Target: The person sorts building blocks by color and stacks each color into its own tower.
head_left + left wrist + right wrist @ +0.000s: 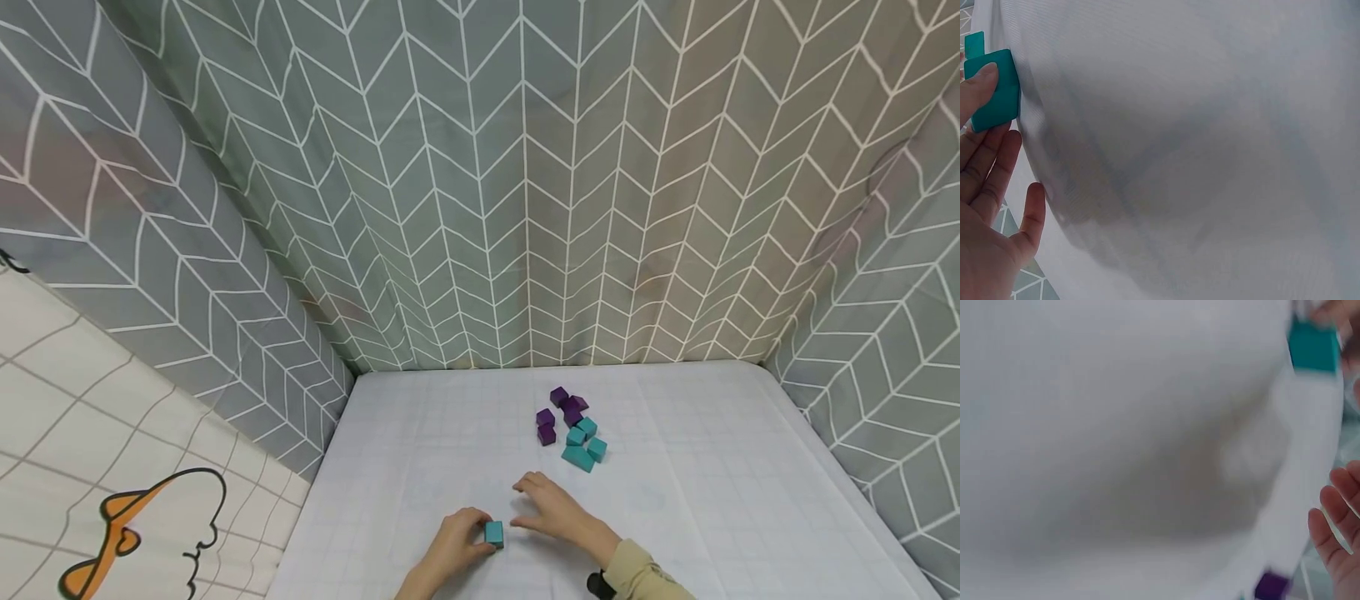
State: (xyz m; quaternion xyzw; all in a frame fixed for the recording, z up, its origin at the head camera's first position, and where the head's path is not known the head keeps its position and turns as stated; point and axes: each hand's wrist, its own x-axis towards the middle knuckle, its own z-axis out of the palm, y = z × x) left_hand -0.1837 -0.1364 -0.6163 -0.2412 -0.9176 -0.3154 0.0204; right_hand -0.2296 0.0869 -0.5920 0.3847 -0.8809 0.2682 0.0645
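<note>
In the head view my left hand [454, 540] pinches a teal block [493, 533] between thumb and fingers, low over the white table. The left wrist view shows the thumb of my left hand [994, 200] on one face of the teal block [996, 90] and fingers under its lower edge. Just right of that block, my right hand [553, 510] is spread with a gap between thumb and fingers and nothing in it. In the right wrist view the fingers of my right hand [1338, 519] are loosely bent, apart from the teal block [1314, 347].
Farther back on the white table [705, 467] lies a group of several purple blocks [572, 417] beside several teal blocks [576, 457]. Patterned curtains [525, 208] surround the table at the back and sides. A cream cloth with a drawn figure [150, 525] hangs at the left.
</note>
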